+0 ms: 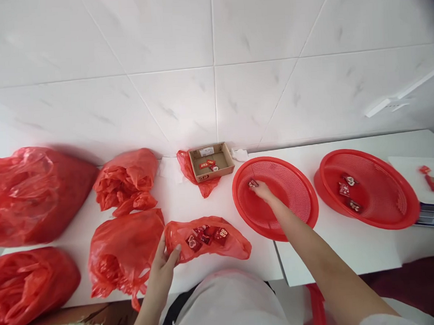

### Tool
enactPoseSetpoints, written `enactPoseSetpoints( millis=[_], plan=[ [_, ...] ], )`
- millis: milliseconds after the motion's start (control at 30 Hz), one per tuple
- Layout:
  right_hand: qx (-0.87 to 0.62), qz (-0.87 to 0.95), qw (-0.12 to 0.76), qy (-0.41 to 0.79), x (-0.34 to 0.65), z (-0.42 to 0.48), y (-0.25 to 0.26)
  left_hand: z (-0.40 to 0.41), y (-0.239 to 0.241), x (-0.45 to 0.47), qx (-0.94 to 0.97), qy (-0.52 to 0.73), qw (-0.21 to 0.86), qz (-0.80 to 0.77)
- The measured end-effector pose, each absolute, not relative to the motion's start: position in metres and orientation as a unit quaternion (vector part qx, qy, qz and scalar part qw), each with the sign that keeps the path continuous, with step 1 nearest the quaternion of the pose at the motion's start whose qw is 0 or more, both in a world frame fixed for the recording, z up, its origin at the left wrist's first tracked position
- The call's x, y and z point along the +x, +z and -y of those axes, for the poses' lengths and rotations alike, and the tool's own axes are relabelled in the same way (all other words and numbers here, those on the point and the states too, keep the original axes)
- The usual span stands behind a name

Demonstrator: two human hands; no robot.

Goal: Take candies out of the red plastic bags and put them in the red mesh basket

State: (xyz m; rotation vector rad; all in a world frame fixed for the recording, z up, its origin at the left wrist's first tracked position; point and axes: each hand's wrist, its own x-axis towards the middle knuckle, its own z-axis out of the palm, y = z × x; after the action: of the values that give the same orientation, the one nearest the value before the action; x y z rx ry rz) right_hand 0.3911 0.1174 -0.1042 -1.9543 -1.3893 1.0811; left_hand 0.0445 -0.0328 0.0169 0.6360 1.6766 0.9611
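Note:
My left hand has its thumb and fingers closed on the left rim of an opened red plastic bag. Several small dark-red packets with pale printed figures lie inside that bag. My right hand reaches into a red plastic basket with mesh sides. Between its fingertips is one small dark-red packet, held over the basket's left part. The basket's bottom shows no other packets.
A second red basket holds three packets. An open cardboard box with a few small red pieces stands by the wall. Full red bags crowd the left. A torn carton sits below, and dark-red cloth shows at right.

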Motion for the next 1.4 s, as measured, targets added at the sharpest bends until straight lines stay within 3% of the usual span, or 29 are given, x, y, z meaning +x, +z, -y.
enactPoseSetpoints(
  millis=[200, 300, 500, 633, 800, 900, 1000, 1133, 1233, 1400],
  plan=[
    [-0.515, 0.402, 0.405, 0.639, 0.321, -0.055, -0.04, 0.035, 0.017, 0.03, 0.275, 0.388, 0.585, -0.657],
    [-0.44, 0.423, 0.339, 0.716, 0.26, -0.017, -0.03, 0.039, 0.015, 0.023, 0.294, 0.391, 0.584, -0.648],
    [-0.497, 0.581, 0.296, 0.573, 0.19, 0.005, -0.051, 0.052, 0.012, 0.013, 0.33, 0.388, 0.591, -0.625],
    [-0.494, 0.647, 0.26, 0.519, 0.194, 0.006, -0.043, 0.06, 0.008, 0.005, 0.346, 0.39, 0.586, -0.62],
    [-0.551, 0.684, 0.303, 0.369, 0.214, 0.014, -0.028, 0.069, 0.0, -0.008, 0.396, 0.38, 0.562, -0.619],
    [-0.599, 0.705, 0.256, 0.28, 0.234, 0.024, -0.031, 0.078, -0.006, -0.018, 0.424, 0.357, 0.545, -0.629],
    [-0.643, 0.682, 0.172, 0.303, 0.256, 0.044, -0.043, 0.091, -0.015, -0.027, 0.44, 0.332, 0.528, -0.645],
    [-0.666, 0.579, 0.115, 0.456, 0.282, 0.067, -0.052, 0.108, -0.017, -0.036, 0.453, 0.29, 0.53, -0.655],
    [-0.636, 0.522, 0.207, 0.53, 0.29, 0.068, -0.024, 0.109, 0.007, -0.043, 0.443, 0.311, 0.525, -0.657],
    [-0.569, 0.565, 0.41, 0.435, 0.281, 0.047, 0.062, 0.085, 0.069, -0.055, 0.41, 0.431, 0.466, -0.654]
  ],
)
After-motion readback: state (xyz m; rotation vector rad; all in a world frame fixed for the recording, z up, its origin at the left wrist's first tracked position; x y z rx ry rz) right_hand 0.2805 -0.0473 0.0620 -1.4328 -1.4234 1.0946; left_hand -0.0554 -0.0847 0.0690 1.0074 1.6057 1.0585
